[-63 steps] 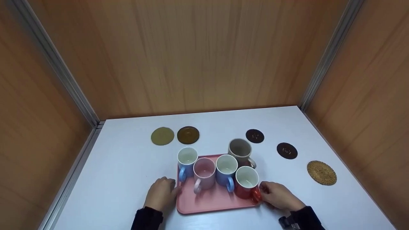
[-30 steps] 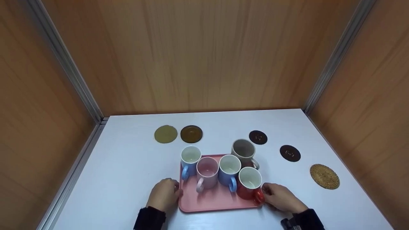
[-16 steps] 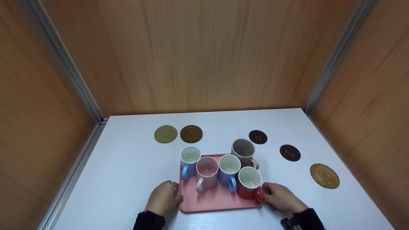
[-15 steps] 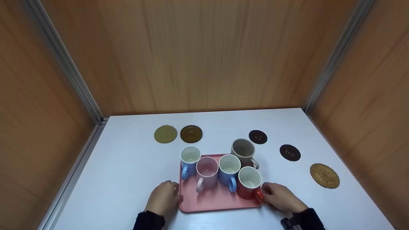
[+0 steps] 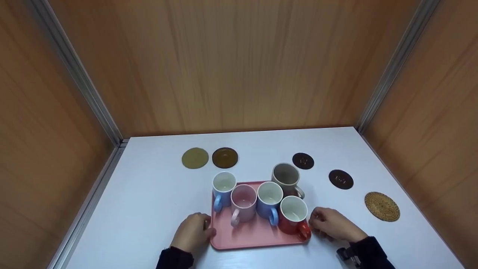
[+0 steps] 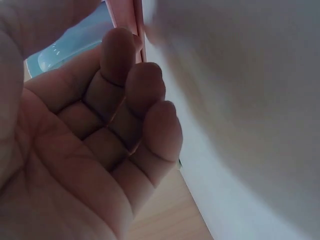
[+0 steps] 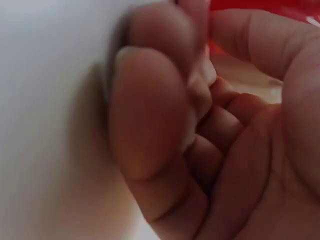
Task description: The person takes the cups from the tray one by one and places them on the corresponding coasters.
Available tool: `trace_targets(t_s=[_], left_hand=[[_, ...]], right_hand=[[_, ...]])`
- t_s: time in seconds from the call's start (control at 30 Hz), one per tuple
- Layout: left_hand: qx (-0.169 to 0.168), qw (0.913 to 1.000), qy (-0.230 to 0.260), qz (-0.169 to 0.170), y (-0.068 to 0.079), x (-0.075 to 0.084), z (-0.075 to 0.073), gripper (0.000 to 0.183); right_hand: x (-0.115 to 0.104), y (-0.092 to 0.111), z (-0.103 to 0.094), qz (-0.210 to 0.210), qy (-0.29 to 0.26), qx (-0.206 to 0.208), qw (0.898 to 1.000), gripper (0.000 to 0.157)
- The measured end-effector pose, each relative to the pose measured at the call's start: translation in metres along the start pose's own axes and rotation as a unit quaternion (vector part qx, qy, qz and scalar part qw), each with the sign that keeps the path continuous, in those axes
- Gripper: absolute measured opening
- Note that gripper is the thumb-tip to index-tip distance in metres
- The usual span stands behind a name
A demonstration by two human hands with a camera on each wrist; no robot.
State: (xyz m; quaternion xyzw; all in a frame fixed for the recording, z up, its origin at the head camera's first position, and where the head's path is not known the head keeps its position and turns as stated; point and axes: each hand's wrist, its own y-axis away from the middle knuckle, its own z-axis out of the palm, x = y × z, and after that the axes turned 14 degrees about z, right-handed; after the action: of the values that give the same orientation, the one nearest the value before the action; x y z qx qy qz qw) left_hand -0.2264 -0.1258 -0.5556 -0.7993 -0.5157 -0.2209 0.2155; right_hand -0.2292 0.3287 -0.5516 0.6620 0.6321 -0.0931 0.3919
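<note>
A pink tray (image 5: 254, 237) holds several upright mugs: a light-blue mug (image 5: 221, 198), a pink mug (image 5: 244, 213), a blue mug (image 5: 265, 211), a red mug (image 5: 287, 224) and a grey mug (image 5: 282, 186) at the back right corner. My left hand (image 5: 190, 231) grips the tray's left edge, thumb over the rim; in the left wrist view the bent fingers (image 6: 162, 132) lie along the tray's side. At the right edge, beside the red mug's handle, my right hand (image 5: 334, 226) has loosely curled fingers and holds nothing. Part of the red mug shows in the right wrist view.
Behind the tray lie an olive round coaster (image 5: 195, 158), a brown coaster (image 5: 225, 157) and a dark coaster (image 5: 303, 161). To the right are another dark coaster (image 5: 341, 179) and a woven coaster (image 5: 382, 206). Wooden panels (image 5: 239, 67) enclose the white table (image 5: 157, 179).
The right hand has let go of the tray's right edge and shifted slightly right and away from me. The left hand slid a little nearer along the tray's edge before that; tray and mugs stay put.
</note>
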Motion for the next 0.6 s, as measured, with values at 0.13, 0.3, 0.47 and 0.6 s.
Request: trace_targets(t_s=[0.13, 0.3, 0.47, 0.6], left_hand=[[-0.002, 0.9998, 0.011, -0.018, -0.001, -0.001, -0.001, 0.018], [-0.002, 0.9998, 0.014, -0.013, 0.0, -0.003, 0.0, 0.015], [-0.003, 0.9997, 0.023, -0.001, 0.0, -0.004, 0.001, 0.013], [-0.006, 0.9995, 0.032, -0.003, -0.002, -0.004, 0.001, 0.012]], right_hand=[[-0.005, -0.021, -0.023, -0.024, 0.05, 0.109, 0.992, 0.012], [-0.01, -0.054, -0.043, -0.026, 0.096, 0.179, 0.979, 0.028], [-0.015, -0.081, -0.054, -0.017, 0.146, 0.195, 0.97, 0.035], [-0.021, -0.096, -0.061, -0.013, 0.188, 0.212, 0.959, 0.038]])
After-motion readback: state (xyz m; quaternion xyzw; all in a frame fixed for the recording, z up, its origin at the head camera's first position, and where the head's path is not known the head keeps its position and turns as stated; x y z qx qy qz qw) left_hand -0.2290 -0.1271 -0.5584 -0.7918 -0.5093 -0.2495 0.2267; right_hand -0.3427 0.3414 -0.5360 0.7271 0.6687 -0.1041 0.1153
